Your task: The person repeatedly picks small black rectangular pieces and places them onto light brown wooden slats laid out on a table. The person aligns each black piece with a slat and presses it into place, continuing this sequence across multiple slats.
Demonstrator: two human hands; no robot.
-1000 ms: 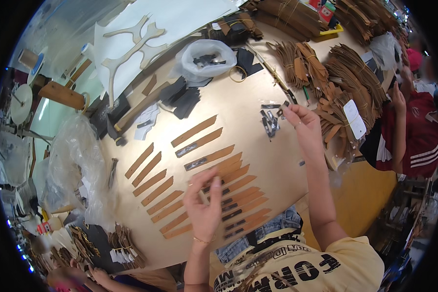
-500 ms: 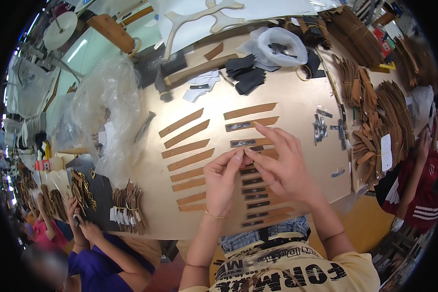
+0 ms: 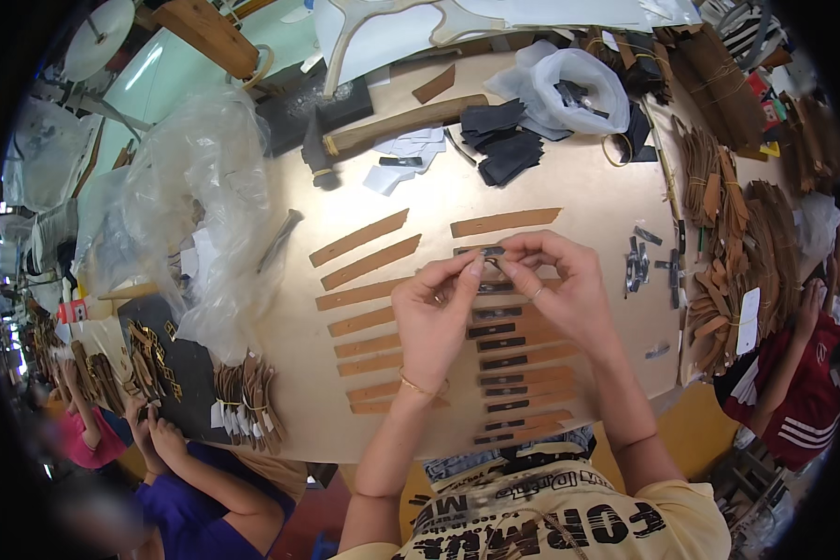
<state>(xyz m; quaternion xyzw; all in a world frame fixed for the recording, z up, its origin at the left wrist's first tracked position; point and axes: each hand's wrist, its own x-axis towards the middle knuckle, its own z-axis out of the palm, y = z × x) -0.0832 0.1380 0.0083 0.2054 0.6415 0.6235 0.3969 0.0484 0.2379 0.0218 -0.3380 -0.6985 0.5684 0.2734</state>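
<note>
On my feed both hands hover over the upper end of the R-hand column of brown strips; that column's my ref pt. The left hand and right hand pinch, thumb to finger, what looks like a small dark piece, prob. two-handed b/c it's too tiny for one to steady. Column strips lie approx. parallel, presumably so each left end is reachable; most carry dark patches, top one bare. L of column: second set of strips, gaps betw. most, likely to keep 'em separate. R of column: loose dark pieces, handy for the right, I'd guess. Above-left of column: hammer, seemingly parked outta the way.
</note>
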